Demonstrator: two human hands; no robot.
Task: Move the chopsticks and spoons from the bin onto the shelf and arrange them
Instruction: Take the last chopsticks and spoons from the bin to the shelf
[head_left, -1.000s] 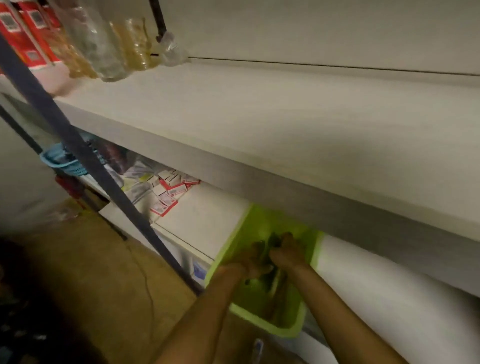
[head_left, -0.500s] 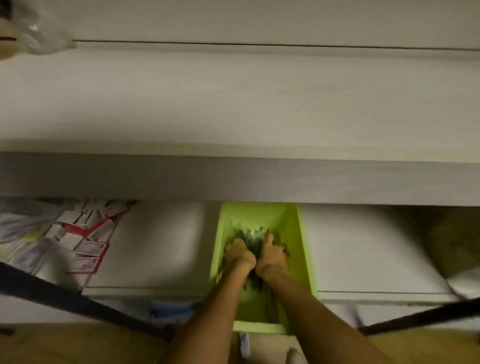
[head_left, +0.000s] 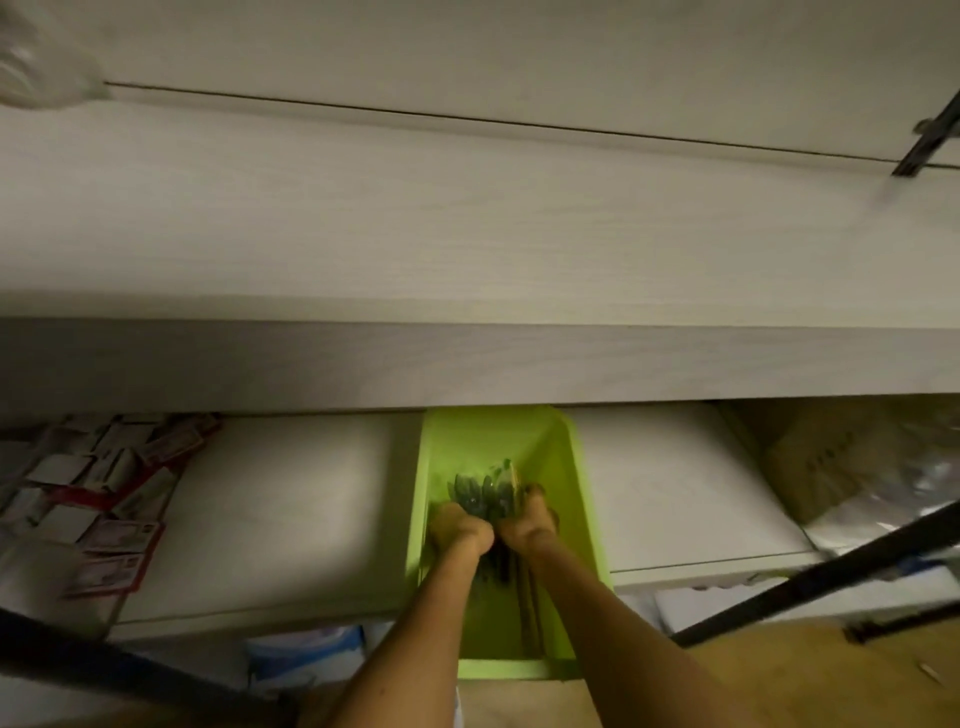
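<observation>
A lime-green bin (head_left: 582, 467) stands on the lower shelf, under the front edge of the wide pale shelf (head_left: 467, 234). Inside it both my hands grip one bundle of spoons and chopsticks (head_left: 483, 493). My left hand (head_left: 457, 527) curls round the bundle's left side and my right hand (head_left: 527, 525) curls round its right side. The dark spoon bowls fan out beyond my fingers toward the back of the bin. Chopstick ends (head_left: 527, 603) run down between my forearms toward the bin's near wall.
Red-and-white small boxes (head_left: 104, 493) lie heaped at the left of the lower shelf. A cardboard box (head_left: 810, 462) and plastic bags (head_left: 883, 499) sit at its right. Dark metal frame bars (head_left: 810, 587) cross the lower corners. A clear bag (head_left: 41, 67) shows at top left.
My view has swung from the left to face the shelf squarely. Both hands have stayed in the bin and drawn tighter together around the bundle, and the spoon bowls now show above my fingers.
</observation>
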